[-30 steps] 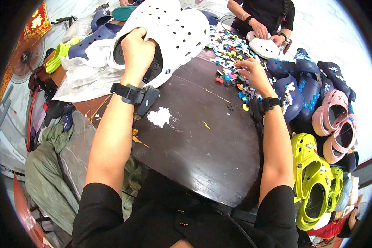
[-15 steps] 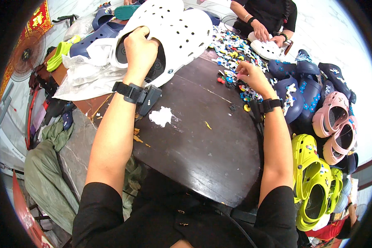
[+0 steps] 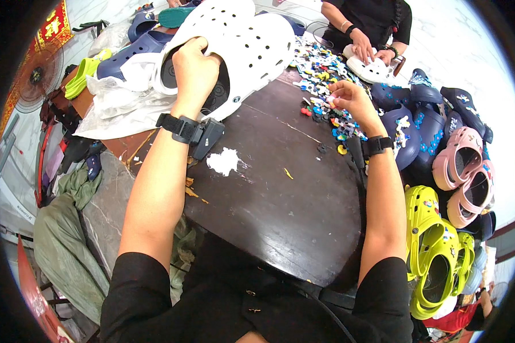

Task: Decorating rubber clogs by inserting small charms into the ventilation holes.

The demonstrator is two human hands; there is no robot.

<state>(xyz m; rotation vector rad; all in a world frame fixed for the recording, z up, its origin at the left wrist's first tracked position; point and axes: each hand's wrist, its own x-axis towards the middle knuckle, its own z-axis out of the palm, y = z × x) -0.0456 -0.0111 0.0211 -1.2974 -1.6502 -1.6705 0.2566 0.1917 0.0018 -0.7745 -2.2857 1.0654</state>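
Observation:
My left hand (image 3: 195, 71) is closed on a pair of white clogs (image 3: 263, 54) with round holes, its fingers reaching into a heel opening. The pair is held above the far left part of the dark table (image 3: 269, 200). At the right, my right hand (image 3: 355, 103) hovers over the near edge of a heap of small colourful shoe charms (image 3: 317, 68). Its thumb and fingertips are pinched round a small pale pinkish charm (image 3: 331, 98), whose shape is too small to make out.
Dark blue clogs (image 3: 429, 131), pink clogs (image 3: 463, 160) and lime-green clogs (image 3: 435, 251) line the right side. White plastic wrapping (image 3: 120, 111) and more clogs lie at the left. Across the table, a co-worker's hands (image 3: 366, 48) work on a white clog (image 3: 372, 70).
My right hand has lifted slightly from the heap, and its fingers now pinch a pale pinkish charm. The left hand and the white clogs have hardly moved.

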